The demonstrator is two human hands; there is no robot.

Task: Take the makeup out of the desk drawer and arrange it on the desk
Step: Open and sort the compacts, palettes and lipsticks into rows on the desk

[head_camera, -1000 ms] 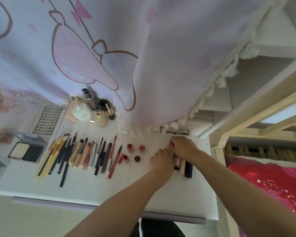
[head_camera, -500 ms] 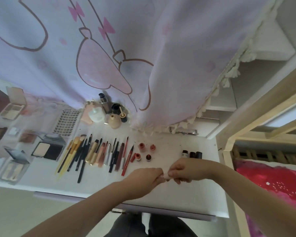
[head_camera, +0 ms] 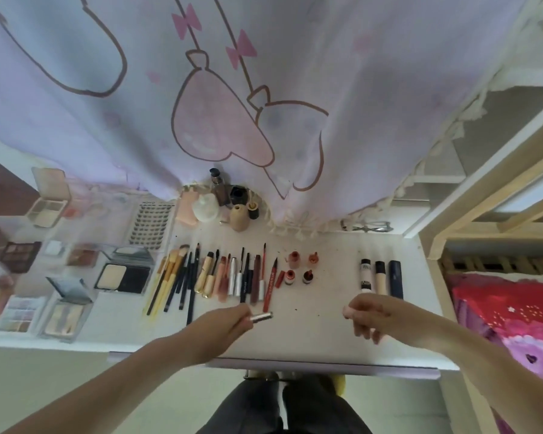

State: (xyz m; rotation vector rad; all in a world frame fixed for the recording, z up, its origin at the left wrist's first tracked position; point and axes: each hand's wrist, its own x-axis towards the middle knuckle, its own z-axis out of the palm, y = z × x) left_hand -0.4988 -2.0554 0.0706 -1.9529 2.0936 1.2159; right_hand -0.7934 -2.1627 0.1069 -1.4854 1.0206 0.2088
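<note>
While the left hand (head_camera: 226, 324) pinches a small silver tube (head_camera: 261, 317) by one end, just above the desk (head_camera: 311, 339) near its front edge, the right hand (head_camera: 369, 313) hovers apart, fingers loosely curled around something small and pink. I judge the tube light, rigid and slick, so best gripped across its middle. Beyond it lies a row of pencils and brushes (head_camera: 213, 277); three bottles (head_camera: 381, 275) lie toward the right edge.
</note>
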